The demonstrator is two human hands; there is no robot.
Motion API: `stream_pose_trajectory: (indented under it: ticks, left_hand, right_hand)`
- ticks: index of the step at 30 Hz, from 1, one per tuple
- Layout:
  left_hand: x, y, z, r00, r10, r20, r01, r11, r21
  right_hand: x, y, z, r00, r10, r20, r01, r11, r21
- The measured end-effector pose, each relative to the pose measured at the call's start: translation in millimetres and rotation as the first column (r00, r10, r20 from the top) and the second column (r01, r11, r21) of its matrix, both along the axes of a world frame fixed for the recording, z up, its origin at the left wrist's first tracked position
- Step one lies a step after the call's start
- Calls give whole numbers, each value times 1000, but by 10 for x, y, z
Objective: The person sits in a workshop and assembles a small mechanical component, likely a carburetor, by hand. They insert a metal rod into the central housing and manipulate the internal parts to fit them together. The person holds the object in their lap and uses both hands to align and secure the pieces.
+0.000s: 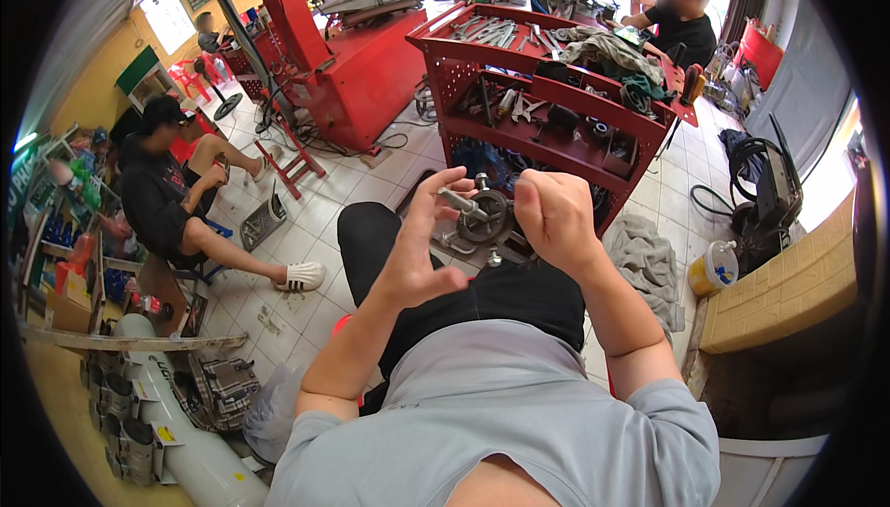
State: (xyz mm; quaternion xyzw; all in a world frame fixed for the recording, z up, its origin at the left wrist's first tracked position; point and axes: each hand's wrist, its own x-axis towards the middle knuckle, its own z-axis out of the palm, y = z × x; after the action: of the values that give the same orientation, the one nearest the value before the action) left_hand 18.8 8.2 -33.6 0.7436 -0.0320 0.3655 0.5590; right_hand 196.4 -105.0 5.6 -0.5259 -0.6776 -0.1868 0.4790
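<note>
A dark round metal part (494, 231), with a shiny shaft and several bolts standing out from it, is between my two hands, above my lap. My left hand (417, 246) is on its left side, fingers apart and curved, the thumb pointing toward the part. The fingertips are close to the shaft; I cannot tell whether they touch it. Close to the part's right side, my right hand (559, 220) is closed into a fist, and whatever it may hold is hidden by the fingers.
Ahead stands a red tool cart (556, 157) with wrenches (487, 32) and rags (603, 51) on top. A grey cloth (640, 266) and a tub of yellow liquid (712, 269) are on the right. One person (167, 173) sits at left; another (681, 25) is beyond the cart.
</note>
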Motion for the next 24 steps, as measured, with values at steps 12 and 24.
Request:
stream_pose_trajectory:
  ticks: [12, 24]
  left_hand:
    - [219, -349, -185, 987, 159, 7, -158, 972, 171]
    - [126, -116, -111, 977, 205, 55, -212, 958, 192]
  right_hand:
    - [-132, 39, -103, 993, 100, -57, -96, 993, 72]
    - [-62, -192, 203, 989, 114, -93, -112, 993, 21]
